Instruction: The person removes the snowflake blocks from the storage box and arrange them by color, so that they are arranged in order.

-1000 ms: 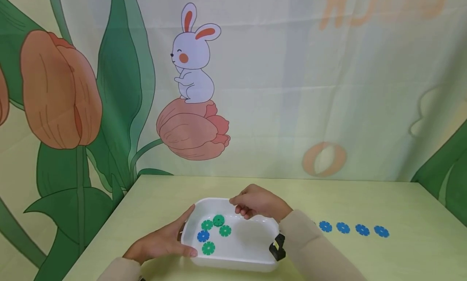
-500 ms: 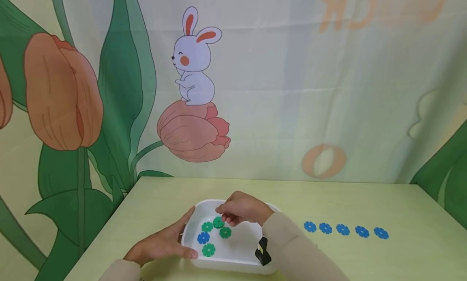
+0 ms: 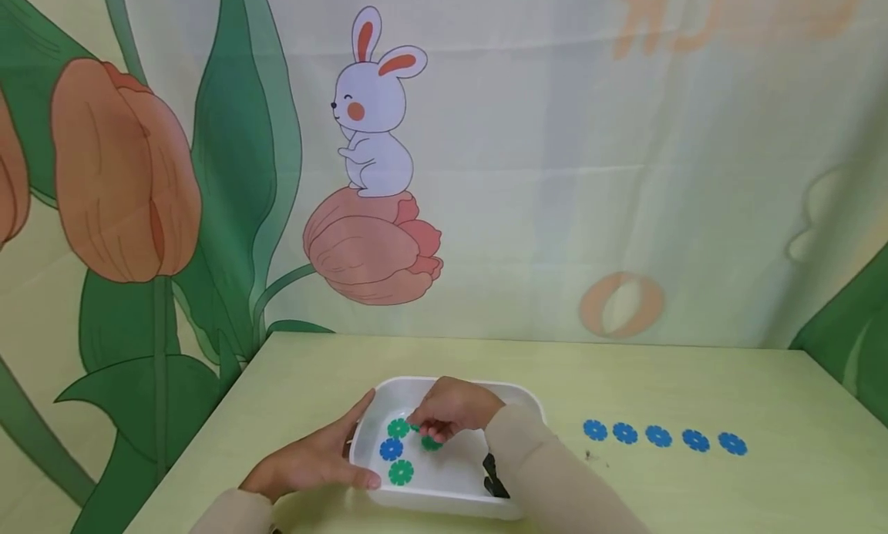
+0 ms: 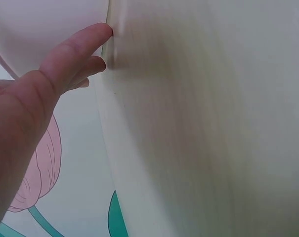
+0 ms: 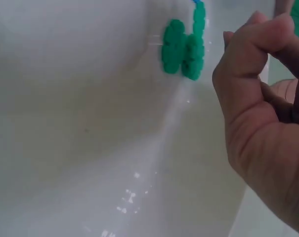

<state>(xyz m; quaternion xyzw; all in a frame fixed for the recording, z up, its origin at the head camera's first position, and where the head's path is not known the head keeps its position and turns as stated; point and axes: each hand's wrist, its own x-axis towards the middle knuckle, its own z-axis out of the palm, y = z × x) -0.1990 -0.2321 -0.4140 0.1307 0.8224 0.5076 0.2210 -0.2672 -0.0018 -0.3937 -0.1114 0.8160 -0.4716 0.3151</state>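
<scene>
A white plastic tray (image 3: 472, 472) sits on the table, with green and blue notched plastic discs in its left half. My left hand (image 3: 315, 449) holds the tray's left end, thumb at the near corner and index finger at the far corner. Inside the tray, my right hand (image 3: 454, 411) reaches down with curled fingers right at a green disc (image 3: 414, 427). In the right wrist view, that hand is beside the green discs (image 5: 174, 47), with nothing visible in its fingers. A blue disc (image 3: 391, 448) lies between two green ones; another green disc (image 3: 432, 443) is partly hidden.
Several blue discs (image 3: 658, 436) form a row on the table to the right of the tray. Behind the pale table (image 3: 624, 503) hangs a cloth (image 3: 513, 172) printed with tulips and a rabbit. A black strap (image 3: 493, 476) shows at the right wrist.
My right hand has moved left and down into the tray, to the green discs, and now covers part of them. The left hand keeps its place on the tray.
</scene>
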